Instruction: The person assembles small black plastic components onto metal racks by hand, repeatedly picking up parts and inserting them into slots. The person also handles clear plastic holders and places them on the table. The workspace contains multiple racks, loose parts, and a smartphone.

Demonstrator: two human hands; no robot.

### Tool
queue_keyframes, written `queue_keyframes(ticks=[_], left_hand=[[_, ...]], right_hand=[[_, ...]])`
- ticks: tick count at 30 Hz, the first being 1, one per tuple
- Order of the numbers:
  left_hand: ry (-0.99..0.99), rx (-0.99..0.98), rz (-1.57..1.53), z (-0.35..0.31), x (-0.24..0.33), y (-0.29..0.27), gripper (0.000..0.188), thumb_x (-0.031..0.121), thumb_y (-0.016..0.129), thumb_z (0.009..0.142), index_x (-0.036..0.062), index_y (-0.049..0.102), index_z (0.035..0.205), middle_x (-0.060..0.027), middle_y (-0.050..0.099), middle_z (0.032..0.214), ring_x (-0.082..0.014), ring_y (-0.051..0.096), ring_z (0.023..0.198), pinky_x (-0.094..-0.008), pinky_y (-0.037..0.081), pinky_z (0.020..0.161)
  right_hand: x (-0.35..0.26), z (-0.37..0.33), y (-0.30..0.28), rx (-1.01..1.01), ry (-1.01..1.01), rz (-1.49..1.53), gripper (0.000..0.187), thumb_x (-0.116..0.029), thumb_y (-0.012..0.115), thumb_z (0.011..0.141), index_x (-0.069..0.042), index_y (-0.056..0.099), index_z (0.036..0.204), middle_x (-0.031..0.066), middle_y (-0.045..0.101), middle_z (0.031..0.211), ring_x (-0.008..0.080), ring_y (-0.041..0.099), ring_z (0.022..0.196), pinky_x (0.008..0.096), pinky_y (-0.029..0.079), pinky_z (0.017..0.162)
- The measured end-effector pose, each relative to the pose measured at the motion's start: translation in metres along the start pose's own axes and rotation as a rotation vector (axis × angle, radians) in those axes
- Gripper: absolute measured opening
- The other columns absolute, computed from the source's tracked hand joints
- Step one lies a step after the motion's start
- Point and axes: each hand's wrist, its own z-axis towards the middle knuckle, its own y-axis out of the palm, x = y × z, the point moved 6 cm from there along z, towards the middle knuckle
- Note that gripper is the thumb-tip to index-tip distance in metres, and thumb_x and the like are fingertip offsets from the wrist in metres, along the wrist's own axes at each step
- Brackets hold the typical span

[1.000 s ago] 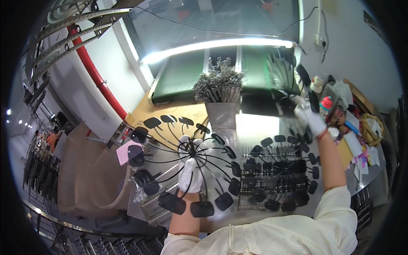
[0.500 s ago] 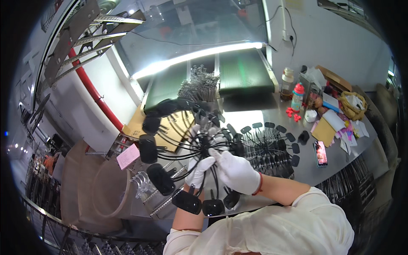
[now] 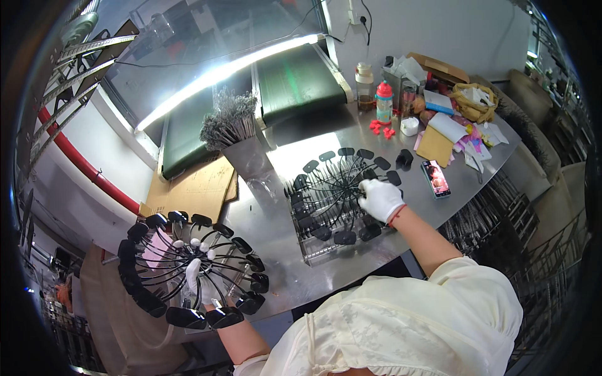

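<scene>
My left hand (image 3: 208, 287), in a white glove, grips the centre of a wheel-shaped fixture (image 3: 199, 255) at the lower left. Thin black stems fan out from its hub, each ending in a glossy black rounded pad. A second spoked wheel (image 3: 350, 183) of the same kind sits on the steel table over a metal rack (image 3: 313, 252). My right hand (image 3: 380, 202), also gloved, reaches to the right of that wheel's hub with its fingers drawn together. What lies between those fingertips is hidden.
A metal bin (image 3: 248, 156) of thin wire-like pieces stands behind. A phone (image 3: 437, 179), a red-capped bottle (image 3: 384, 103), papers (image 3: 439, 147) and a yellow bag (image 3: 475, 102) crowd the right side. Cardboard (image 3: 191, 191) lies left, near a green conveyor belt (image 3: 301, 81).
My right hand has left the held wheel and moved right to the second wheel. My left hand has carried the first wheel left. The whole view has swung to the right.
</scene>
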Motion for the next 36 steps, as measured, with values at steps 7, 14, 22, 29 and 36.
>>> queue_keyframes(ticks=[7, 14, 22, 29, 36], left_hand=[[-0.041, 0.044, 0.097, -0.005, -0.030, -0.013, 0.048, 0.017, 0.070, 0.098, 0.0116, 0.051, 0.142, -0.0152, 0.058, 0.136, -0.0303, 0.061, 0.121, -0.0485, 0.055, 0.105], [-0.085, -0.197, 0.209, 0.003, -0.066, 0.019, 0.077, 0.018, 0.080, 0.086, 0.0103, 0.040, 0.151, -0.0171, 0.051, 0.139, -0.0352, 0.054, 0.130, -0.0529, 0.048, 0.112], [-0.250, -0.253, 0.015, 0.004, -0.107, 0.068, 0.100, 0.033, 0.089, 0.078, 0.0026, 0.035, 0.156, -0.0150, 0.051, 0.146, -0.0291, 0.057, 0.128, -0.0434, 0.047, 0.113], [-0.095, -0.236, 0.086, 0.000, -0.094, 0.094, 0.105, 0.025, 0.090, 0.077, 0.0146, 0.029, 0.161, -0.0150, 0.045, 0.149, -0.0312, 0.047, 0.136, -0.0441, 0.047, 0.111], [-0.083, -0.138, 0.128, -0.001, -0.083, 0.078, 0.081, 0.003, 0.079, 0.081, 0.0154, 0.040, 0.150, -0.0112, 0.055, 0.133, -0.0290, 0.055, 0.122, -0.0432, 0.048, 0.108]], right_hand=[[-0.005, 0.013, 0.045, 0.150, -0.114, -0.056, 0.025, -0.011, 0.052, 0.092, -0.009, 0.065, 0.114, 0.0171, 0.071, 0.100, 0.0369, 0.073, 0.087, 0.0510, 0.059, 0.076], [-0.096, -0.028, -0.032, 0.325, -0.493, 0.521, 0.057, 0.003, 0.063, 0.086, -0.005, 0.055, 0.142, 0.0151, 0.063, 0.092, 0.0350, 0.067, 0.079, 0.0408, 0.055, 0.068], [-0.213, -0.075, -0.041, 0.454, -0.773, 0.354, 0.072, 0.001, 0.061, 0.083, 0.003, 0.042, 0.152, 0.0133, 0.058, 0.092, 0.0308, 0.062, 0.072, 0.0388, 0.053, 0.059], [-0.232, -0.079, -0.030, 0.410, -0.756, -0.008, 0.064, -0.008, 0.058, 0.088, 0.003, 0.045, 0.150, 0.0077, 0.057, 0.083, 0.0206, 0.063, 0.062, 0.0322, 0.050, 0.047], [-0.233, -0.067, -0.034, 0.328, -0.936, 0.437, 0.054, -0.012, 0.062, 0.092, 0.000, 0.050, 0.144, 0.0093, 0.061, 0.088, 0.0258, 0.067, 0.073, 0.0355, 0.056, 0.060]])
